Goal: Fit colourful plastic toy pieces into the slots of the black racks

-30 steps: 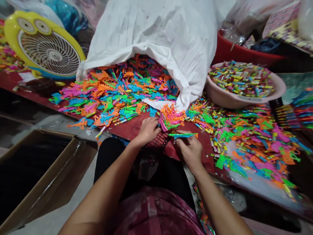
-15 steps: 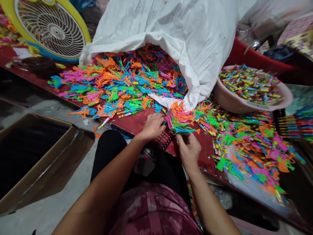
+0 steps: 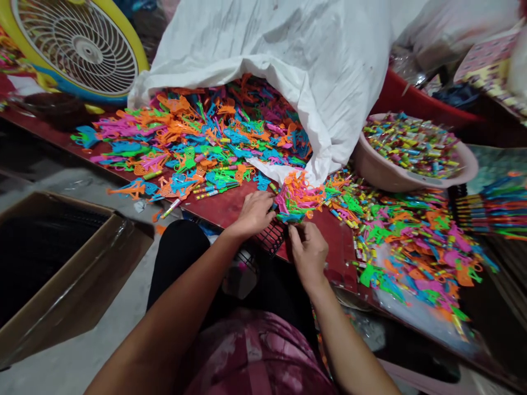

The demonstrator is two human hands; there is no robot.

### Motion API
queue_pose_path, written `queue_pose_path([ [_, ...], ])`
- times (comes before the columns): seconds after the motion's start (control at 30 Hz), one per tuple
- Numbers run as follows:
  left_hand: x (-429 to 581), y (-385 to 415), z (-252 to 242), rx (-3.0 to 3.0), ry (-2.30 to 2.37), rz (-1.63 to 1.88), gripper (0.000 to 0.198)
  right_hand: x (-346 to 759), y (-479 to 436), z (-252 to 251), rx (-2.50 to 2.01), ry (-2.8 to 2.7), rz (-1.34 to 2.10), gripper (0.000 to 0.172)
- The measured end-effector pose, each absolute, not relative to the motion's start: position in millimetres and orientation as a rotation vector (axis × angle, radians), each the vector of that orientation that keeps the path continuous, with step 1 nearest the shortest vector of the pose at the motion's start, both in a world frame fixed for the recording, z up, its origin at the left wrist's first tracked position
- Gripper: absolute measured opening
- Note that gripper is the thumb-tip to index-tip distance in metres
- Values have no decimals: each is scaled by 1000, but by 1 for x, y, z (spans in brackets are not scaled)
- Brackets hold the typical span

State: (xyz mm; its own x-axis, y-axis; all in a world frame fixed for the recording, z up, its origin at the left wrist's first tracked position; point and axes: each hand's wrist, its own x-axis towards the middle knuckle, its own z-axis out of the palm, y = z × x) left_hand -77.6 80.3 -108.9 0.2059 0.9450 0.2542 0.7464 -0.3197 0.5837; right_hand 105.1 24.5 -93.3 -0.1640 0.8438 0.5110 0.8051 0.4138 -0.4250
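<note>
My left hand [image 3: 256,215] is closed on the upper left part of a black wire-grid rack [image 3: 272,239] at the table's front edge. A dense bunch of small plastic toy pieces [image 3: 300,193], pink, orange and green, stands out from the rack's far side. My right hand [image 3: 309,249] is at the rack's right edge, just below the bunch. Its thumb and fingers are pinched at the end of a blue plastic toy piece [image 3: 289,217]; the fingertips are partly hidden.
Loose toy pieces [image 3: 185,137] spill from a white sack [image 3: 263,38] on the red table [image 3: 224,207]. More lie at right [image 3: 428,247]. A pink basin [image 3: 382,170] holds small wrapped tubes. A yellow fan [image 3: 144,60] stands at left, above a cardboard box [image 3: 86,307].
The blue piece in my right hand has moved left and in against the bunch, and the right hand with it. My left hand stays on the rack. The view has shifted slightly.
</note>
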Motion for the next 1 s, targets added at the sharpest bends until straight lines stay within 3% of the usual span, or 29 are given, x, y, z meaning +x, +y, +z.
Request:
queue_pose_path([
  [0.1,-82,77,-107,2111,1510,868,32,103,25,-96,-1441,-1991,-19,22],
  [0.2,-86,58,-94,1971,1444,1193,47,101,24,-96,-1482,-1980,-82,24],
  [0.27,-84,41,-78,1890,1502,1559,40,100,23,-96,-1505,-1971,-75,23],
  [0.33,-75,28,-60,2011,1564,1657,26,99,24,-96,-1527,-1958,-52,21],
  [0.43,-57,24,-41,2291,1590,1530,28,98,26,-95,-1539,-1915,-22,17],
  [0.6,-39,36,-40,2396,1620,1432,11,97,28,-96,-1505,-1889,84,17],
  [1.0,-40,41,-30,2572,1663,1091,13,88,30,-80,-1858,-1971,360,16],
])
